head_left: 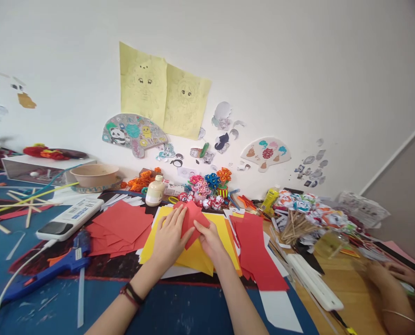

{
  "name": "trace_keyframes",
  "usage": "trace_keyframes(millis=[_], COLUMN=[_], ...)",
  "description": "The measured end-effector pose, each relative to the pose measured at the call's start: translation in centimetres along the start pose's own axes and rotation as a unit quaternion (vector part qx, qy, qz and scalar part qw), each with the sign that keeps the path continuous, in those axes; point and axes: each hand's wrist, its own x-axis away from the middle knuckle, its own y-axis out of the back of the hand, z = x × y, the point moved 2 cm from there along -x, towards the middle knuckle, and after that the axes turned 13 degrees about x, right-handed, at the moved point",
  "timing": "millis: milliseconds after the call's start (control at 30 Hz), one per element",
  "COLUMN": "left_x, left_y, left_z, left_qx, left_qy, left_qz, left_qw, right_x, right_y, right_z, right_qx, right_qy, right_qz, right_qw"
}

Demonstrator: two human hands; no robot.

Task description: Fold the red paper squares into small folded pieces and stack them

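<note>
A small piece of red paper [192, 217] lies on a stack of yellow paper [224, 235] straight in front of me. My left hand [168, 232] rests on its left side, palm down with the fingers stretched out. At its right edge my right hand [210, 237] pinches the red paper between thumb and fingers. Left of the stack is a loose pile of red paper squares [123, 223]. Long red sheets [254, 246] lie to the right, partly over white paper [280, 309].
A blue glue gun [54, 270] and a white power strip [69, 218] lie on the left. Behind the paper stand a glue bottle [154, 191] and pipe-cleaner flowers [212, 181]. Another power strip [315, 281] lies right, near another person's hands [385, 284].
</note>
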Motion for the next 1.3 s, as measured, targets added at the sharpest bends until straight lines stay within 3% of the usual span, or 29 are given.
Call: trace_keyframes(millis=[200,367,533,767,867,1000,1067,1133,1200,1300], left_x=[-0.1,-0.2,-0.4,-0.3,-0.1,0.0,-0.2,-0.3,-0.4,-0.4], left_y=[-0.1,0.0,-0.1,-0.7,-0.9,-0.5,-0.2,-0.1,-0.2,-0.8], left_z=[0.5,0.5,0.0,0.7,0.7,0.5,0.6,1.0,1.3,2.1], left_qx=[0.06,0.185,0.312,0.328,0.299,0.328,0.327,0.305,0.298,0.338], left_qy=[0.024,0.103,0.126,0.147,0.143,0.151,0.165,0.178,0.192,0.215], left_qz=[0.017,0.046,0.112,0.139,0.153,0.187,0.168,0.118,0.079,0.067], left_qw=[0.998,0.976,0.935,0.923,0.931,0.914,0.915,0.928,0.932,0.914], right_x=[0.0,-0.3,-0.3,-0.3,-0.7,-1.3,-1.4,-1.5,-1.5,-1.4], right_y=[0.3,1.4,1.6,1.4,2.4,5.7,7.0,7.1,6.3,4.6], right_z=[0.0,0.8,1.2,0.6,0.3,0.0,-0.1,-0.3,-0.4,-0.3], right_qx=[0.024,0.164,0.216,0.235,0.238,0.167,0.132,0.122,0.133,0.169], right_qy=[-0.008,0.067,0.081,0.059,0.055,0.057,0.056,0.051,0.055,0.069], right_qz=[0.032,-0.08,-0.038,-0.031,-0.084,-0.212,-0.233,-0.206,-0.178,-0.159], right_qw=[0.999,0.981,0.972,0.97,0.966,0.961,0.962,0.97,0.973,0.97])
